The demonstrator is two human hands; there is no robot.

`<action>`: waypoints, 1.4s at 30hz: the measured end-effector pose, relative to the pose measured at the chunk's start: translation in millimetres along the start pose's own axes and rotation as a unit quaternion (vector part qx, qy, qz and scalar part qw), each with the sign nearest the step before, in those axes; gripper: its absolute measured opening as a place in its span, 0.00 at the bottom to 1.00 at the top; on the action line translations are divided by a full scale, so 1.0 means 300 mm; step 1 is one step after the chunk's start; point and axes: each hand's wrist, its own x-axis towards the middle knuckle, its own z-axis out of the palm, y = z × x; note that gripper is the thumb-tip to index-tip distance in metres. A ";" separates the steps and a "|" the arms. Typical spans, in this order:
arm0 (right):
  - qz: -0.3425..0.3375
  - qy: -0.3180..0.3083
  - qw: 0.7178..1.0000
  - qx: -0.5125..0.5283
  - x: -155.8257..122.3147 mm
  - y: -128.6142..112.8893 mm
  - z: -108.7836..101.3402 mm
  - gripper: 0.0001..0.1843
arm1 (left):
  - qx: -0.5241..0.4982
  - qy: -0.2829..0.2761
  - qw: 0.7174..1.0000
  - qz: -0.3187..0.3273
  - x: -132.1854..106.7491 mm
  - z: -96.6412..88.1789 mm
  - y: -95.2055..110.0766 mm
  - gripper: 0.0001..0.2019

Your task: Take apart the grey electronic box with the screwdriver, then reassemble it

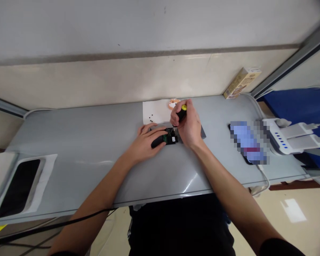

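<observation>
My right hand [188,122] is closed around the black-and-yellow handle of a screwdriver [181,113], which tilts down toward a small black device. Its tip is too small to make out clearly. My left hand [149,141] grips that black device with an exposed green circuit board [171,137] and steadies it on the grey table [96,142]. Behind the hands lies a sheet of white paper [158,110] with several tiny dark screws [150,118] on it. An orange-and-white animal-shaped item [173,103] sits on the paper, partly hidden by my right hand.
A dark grey flat piece [203,133] shows beside my right wrist. Rightward are a charging phone [246,142], a white power strip [288,137] with plugs, and a carton [241,83] by the wall. Another phone [19,186] lies at the left. Black cables [90,216] cross my left forearm.
</observation>
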 end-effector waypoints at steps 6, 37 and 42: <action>-0.008 -0.008 1.000 -0.004 -0.002 -0.002 0.000 0.33 | 0.002 -0.001 1.000 -0.004 0.000 -0.001 0.002 0.18; 0.076 -0.063 0.986 0.137 -0.054 -0.034 0.012 0.21 | -0.031 0.057 0.998 -0.011 -0.022 -0.096 -0.014 0.13; 0.061 -0.031 0.988 0.139 -0.034 -0.078 -0.022 0.22 | -0.033 0.044 0.998 0.009 -0.006 -0.040 0.002 0.10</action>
